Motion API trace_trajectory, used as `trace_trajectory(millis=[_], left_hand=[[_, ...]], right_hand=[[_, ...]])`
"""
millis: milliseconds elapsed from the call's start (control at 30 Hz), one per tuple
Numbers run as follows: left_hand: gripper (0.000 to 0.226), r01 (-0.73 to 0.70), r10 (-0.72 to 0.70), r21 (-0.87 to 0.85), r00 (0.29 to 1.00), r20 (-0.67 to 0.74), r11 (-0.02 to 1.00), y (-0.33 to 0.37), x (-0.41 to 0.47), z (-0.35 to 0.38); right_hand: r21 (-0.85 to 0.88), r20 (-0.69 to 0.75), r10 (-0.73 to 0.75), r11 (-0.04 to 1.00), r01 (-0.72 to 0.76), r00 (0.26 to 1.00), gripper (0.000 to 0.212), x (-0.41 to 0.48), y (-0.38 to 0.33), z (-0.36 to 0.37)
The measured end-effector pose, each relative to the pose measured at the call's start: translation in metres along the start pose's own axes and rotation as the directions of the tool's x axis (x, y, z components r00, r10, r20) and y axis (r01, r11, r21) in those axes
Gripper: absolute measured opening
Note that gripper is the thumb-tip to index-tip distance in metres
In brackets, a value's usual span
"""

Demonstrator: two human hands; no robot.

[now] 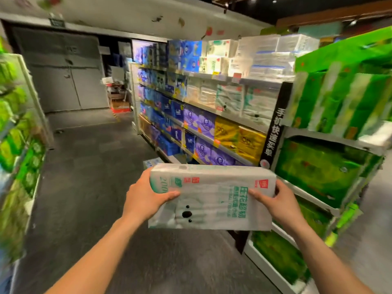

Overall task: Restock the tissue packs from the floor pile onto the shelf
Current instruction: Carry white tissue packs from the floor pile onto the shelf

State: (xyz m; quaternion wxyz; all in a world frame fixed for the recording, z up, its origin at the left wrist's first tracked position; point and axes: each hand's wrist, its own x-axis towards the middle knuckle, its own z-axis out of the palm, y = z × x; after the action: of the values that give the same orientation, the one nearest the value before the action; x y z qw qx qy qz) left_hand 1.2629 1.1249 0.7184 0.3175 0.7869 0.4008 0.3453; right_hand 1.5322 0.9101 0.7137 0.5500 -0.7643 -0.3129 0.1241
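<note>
Head view: left hand [146, 196] and right hand [280, 200] clamp the tissue pack [212, 198] at its ends; keep it level toward the shelf [229, 122] at one o'clock.

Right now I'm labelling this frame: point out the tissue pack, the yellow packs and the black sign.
tissue pack [212, 200]: head view, middle of its printed front.
yellow packs [239, 137]: head view, front face, lower shelf.
black sign [275, 126]: head view, its white lettering.
</note>
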Motion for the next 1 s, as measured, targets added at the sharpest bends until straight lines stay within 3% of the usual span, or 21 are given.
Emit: trace_trajectory(millis=[267, 700, 1000], left_hand=[[0.090, -0.023, 0.026, 0.057, 0.998, -0.062, 0.998, -0.042, 0.217, 0.021], [0.078, -0.064, 0.070, 0.051, 0.987, -0.142, 0.997, -0.085, 0.588, 0.031], [0.095, -0.255, 0.254, -0.006, 0.965, -0.067, 0.967, -0.139, 0.852, 0.032]], right_hand=[[0.023, 0.043, -0.114, 0.993, 0.113, 0.993, 0.036, 0.212, -0.028, 0.095], [-0.049, 0.014, -0.242, 0.969, 0.242, 0.970, 0.034, 0.559, -0.113, 0.243], [-0.116, -0.209, -0.254, 0.965, 0.234, 0.944, 0.030, 0.736, -0.148, 0.354]])
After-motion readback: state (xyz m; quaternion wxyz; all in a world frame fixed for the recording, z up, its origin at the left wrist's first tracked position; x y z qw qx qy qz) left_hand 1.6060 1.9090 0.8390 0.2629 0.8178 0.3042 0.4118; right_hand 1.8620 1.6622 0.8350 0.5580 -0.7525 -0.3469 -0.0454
